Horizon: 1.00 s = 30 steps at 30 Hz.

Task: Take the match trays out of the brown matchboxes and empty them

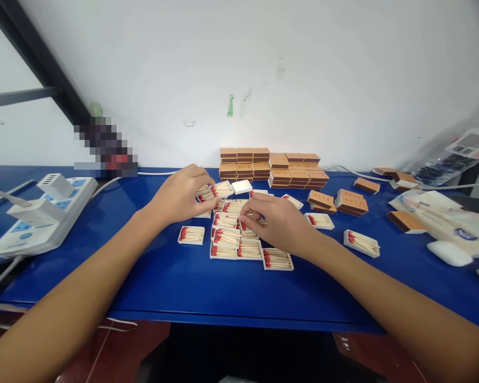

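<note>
Several white matchbox trays filled with red-tipped matches lie clustered and partly stacked in the middle of the blue table. My left hand (186, 192) is closed at the cluster's far left, its thumb and fingers around a matchbox tray (203, 194). Beside its fingertips is another filled tray (222, 189). Over the right side of the pile, my right hand (279, 219) has curled fingers pinching at a filled tray (248, 227), which the hand partly hides. In front are stacked trays (226, 237) and a single tray (278, 259). A white tray (241, 186) without visible matches lies behind.
Closed orange matchboxes (245, 169) stand stacked against the wall, with more boxes (352, 202) to the right. Loose filled trays (191, 234) lie around the pile. A white power strip (43, 223) sits at left, a tissue pack (459, 223) at right. Cables run along the wall.
</note>
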Each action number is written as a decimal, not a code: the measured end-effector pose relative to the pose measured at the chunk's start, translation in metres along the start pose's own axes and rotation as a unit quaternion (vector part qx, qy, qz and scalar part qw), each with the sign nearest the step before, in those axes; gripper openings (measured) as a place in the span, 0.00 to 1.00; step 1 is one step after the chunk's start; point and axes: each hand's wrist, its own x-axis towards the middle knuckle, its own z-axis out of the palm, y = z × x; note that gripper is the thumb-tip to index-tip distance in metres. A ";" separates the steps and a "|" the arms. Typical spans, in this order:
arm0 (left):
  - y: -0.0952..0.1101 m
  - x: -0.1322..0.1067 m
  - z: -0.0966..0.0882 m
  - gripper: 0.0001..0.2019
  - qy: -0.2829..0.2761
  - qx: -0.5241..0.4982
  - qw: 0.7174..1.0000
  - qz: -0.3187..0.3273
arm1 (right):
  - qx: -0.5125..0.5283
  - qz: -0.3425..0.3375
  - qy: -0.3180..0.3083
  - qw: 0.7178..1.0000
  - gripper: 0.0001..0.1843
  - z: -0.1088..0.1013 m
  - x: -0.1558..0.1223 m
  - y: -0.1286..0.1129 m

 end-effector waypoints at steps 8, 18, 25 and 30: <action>0.000 -0.001 -0.002 0.13 0.004 0.005 1.000 0.000 | 0.012 -0.010 0.003 1.000 0.10 0.001 0.006 -0.011; -0.003 -0.001 0.000 0.14 0.000 0.008 1.000 0.002 | -0.002 0.048 0.049 0.998 0.09 -0.025 0.004 0.028; -0.002 -0.001 -0.001 0.15 0.012 0.018 1.000 0.006 | 0.004 0.059 -0.036 0.998 0.07 -0.027 0.007 0.032; -0.002 -0.001 -0.001 0.15 0.009 0.019 1.000 0.012 | -0.038 0.080 -0.071 0.994 0.06 -0.023 0.008 0.036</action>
